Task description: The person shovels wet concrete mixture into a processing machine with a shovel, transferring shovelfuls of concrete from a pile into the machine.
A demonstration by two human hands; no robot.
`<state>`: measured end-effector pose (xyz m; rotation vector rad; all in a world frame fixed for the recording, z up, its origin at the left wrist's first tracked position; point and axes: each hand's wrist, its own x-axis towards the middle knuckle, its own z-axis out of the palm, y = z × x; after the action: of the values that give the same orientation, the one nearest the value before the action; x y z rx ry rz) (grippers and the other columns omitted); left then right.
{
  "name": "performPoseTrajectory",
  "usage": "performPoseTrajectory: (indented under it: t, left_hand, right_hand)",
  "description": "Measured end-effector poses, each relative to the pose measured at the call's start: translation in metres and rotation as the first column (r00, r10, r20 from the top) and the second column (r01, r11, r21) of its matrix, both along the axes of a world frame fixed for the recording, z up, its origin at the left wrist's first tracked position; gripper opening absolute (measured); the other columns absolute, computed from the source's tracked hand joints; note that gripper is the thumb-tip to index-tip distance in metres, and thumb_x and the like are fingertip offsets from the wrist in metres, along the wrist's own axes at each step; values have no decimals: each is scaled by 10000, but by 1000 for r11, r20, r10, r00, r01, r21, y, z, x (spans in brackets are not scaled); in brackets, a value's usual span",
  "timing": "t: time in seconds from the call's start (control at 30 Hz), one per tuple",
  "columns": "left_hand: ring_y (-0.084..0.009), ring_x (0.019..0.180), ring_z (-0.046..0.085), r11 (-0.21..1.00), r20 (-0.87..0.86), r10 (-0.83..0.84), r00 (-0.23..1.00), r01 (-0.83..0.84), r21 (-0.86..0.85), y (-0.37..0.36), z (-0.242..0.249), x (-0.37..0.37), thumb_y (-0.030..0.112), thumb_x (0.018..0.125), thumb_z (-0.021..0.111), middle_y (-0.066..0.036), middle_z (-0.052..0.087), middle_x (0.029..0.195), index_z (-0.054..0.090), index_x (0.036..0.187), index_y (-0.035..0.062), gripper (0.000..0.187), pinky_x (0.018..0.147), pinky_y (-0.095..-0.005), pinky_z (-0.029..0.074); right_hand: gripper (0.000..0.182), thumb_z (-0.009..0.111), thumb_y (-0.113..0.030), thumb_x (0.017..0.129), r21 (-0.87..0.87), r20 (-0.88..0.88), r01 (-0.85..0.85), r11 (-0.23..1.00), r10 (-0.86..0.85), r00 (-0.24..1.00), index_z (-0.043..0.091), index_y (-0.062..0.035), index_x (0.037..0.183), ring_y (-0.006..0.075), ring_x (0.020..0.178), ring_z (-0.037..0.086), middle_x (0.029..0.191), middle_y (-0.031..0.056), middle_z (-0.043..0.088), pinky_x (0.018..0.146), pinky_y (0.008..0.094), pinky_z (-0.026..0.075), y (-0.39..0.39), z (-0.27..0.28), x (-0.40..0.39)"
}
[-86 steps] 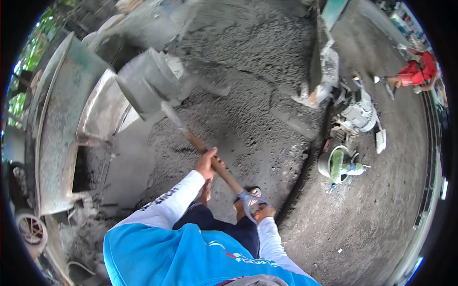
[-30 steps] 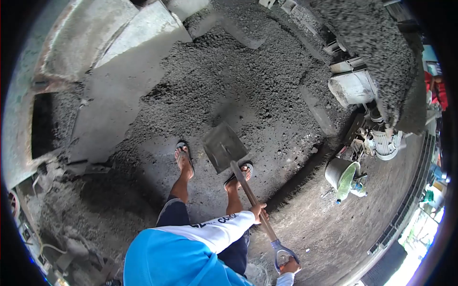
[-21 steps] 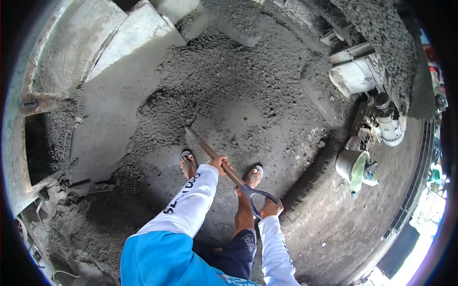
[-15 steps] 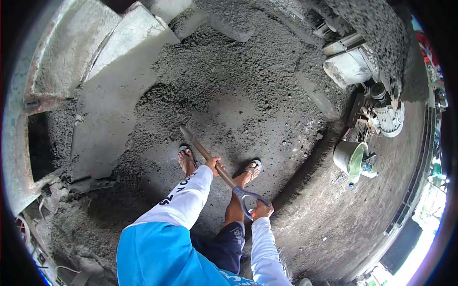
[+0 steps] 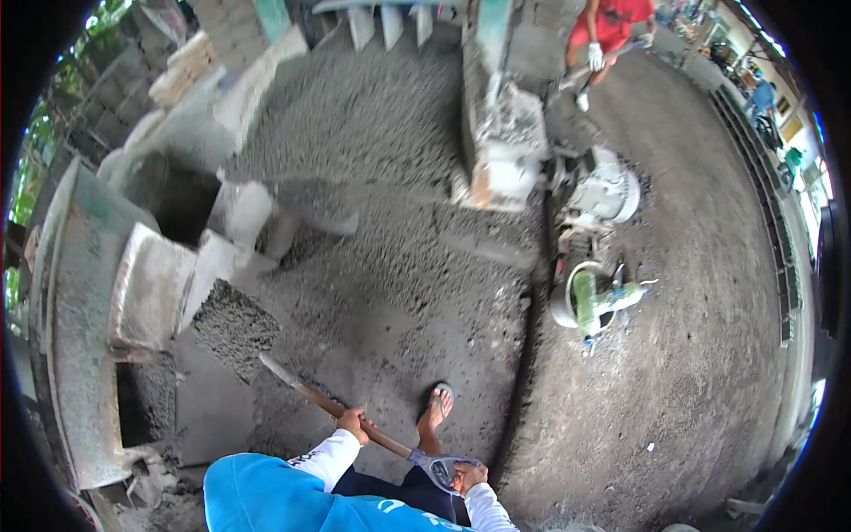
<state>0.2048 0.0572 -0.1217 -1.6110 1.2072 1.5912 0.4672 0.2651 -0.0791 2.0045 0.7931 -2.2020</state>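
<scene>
A shovel (image 5: pixel 387 442) slants across the lower middle of the head view, its blade toward the upper left under a heap of wet grey mix (image 5: pixel 232 330). My left hand (image 5: pixel 355 426) is wrapped round the wooden shaft. At the shaft's end my right hand (image 5: pixel 470 476) grips the grey D-shaped handle. The loaded blade is beside pale metal plates (image 5: pixel 152 288) on the left. My sandalled foot (image 5: pixel 439 403) stands on the grey floor just above the handle.
A motor (image 5: pixel 607 191) stands at the upper right, with a bucket (image 5: pixel 564 300) holding green bottles below it. Farther back, a person in red (image 5: pixel 612 25) with white gloves holds a tool. A large mound of grey mix (image 5: pixel 355 111) lies ahead; a rusty metal frame (image 5: pixel 84 328) is at left.
The view has tilted up and shifted, bringing the person in red into sight. The shovel has swung left and now carries a heap of mix. Both hands still hold it.
</scene>
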Motion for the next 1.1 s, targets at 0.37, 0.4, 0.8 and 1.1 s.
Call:
performPoseTrajectory:
  t: [0.37, 0.4, 0.8, 1.1]
  left_hand:
    - [-160, 650, 426, 606, -675, -99, 731, 582, 542, 228, 321, -167, 213, 816, 713, 12, 427, 697, 465, 811, 136, 260, 676, -383, 425]
    - [-161, 637, 451, 523, -701, -67, 710, 623, 582, 243, 347, -173, 206, 822, 707, 11, 443, 680, 477, 828, 134, 241, 663, -383, 431]
    - [-192, 664, 545, 100, -800, 41, 599, 794, 599, 217, 363, -192, 335, 858, 688, 2, 558, 662, 573, 778, 145, 236, 710, -412, 478]
    - [-241, 767, 523, 330, -757, 30, 653, 708, 624, 98, 342, -140, 382, 912, 583, -26, 505, 710, 522, 757, 125, 306, 846, -478, 439]
  right_hand:
    - [199, 624, -168, 732, 635, -577, 449, 629, -1, 817, 545, -11, 824, 184, 450, 518, 580, 67, 523, 423, 348, 467, 66, 212, -108]
    - [219, 645, -183, 726, 667, -626, 543, 511, -12, 780, 542, -9, 809, 182, 459, 530, 596, 71, 548, 435, 338, 468, 64, 229, -117]
    - [257, 727, -133, 607, 801, 207, -22, -598, 242, 948, 633, -100, 844, 336, 999, 569, 995, 122, 558, 957, 566, 424, 10, 247, -125]
    - [117, 634, -37, 680, 964, -233, 230, 134, 8, 972, 570, -7, 773, 89, 635, 533, 662, 29, 582, 558, 289, 455, 10, 285, -106]
